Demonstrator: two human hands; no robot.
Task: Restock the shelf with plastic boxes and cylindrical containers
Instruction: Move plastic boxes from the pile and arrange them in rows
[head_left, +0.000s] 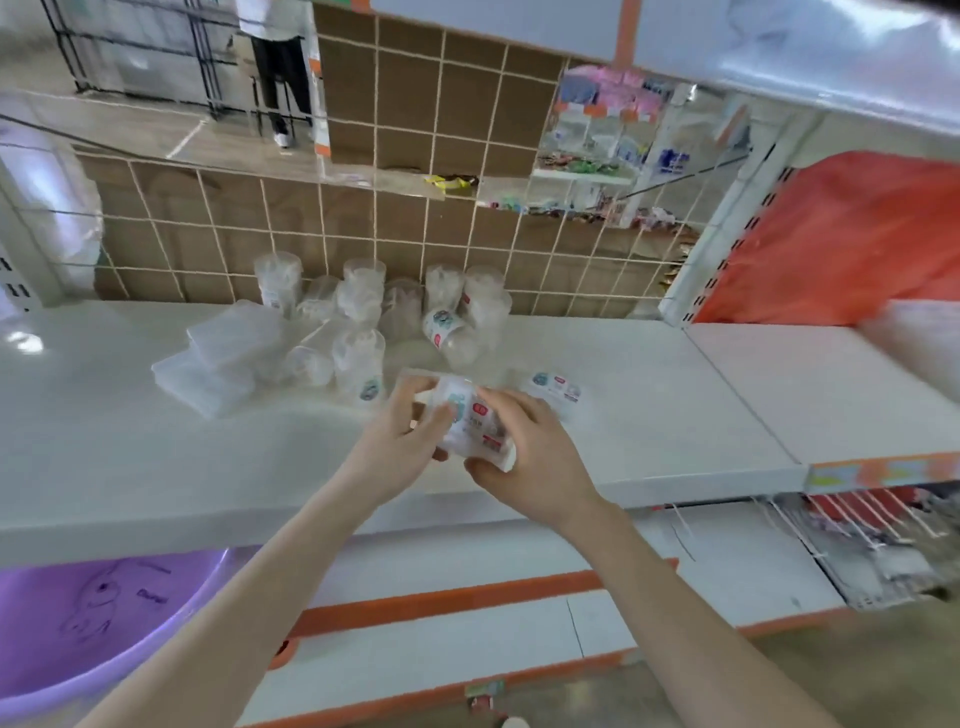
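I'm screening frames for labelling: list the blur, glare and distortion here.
Head view: wide-angle bending bows the front edge of the shelf; blur softens the left hand, right hand and the labelled box they hold, leaving its print unreadable; glare spots the shelf's far left and the upper shelf top right; clear tubs at the back fade into the white.

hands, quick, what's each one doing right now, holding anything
left hand: closed, gripping the left side of the clear plastic box.
right hand: closed, gripping the right side of the same box.
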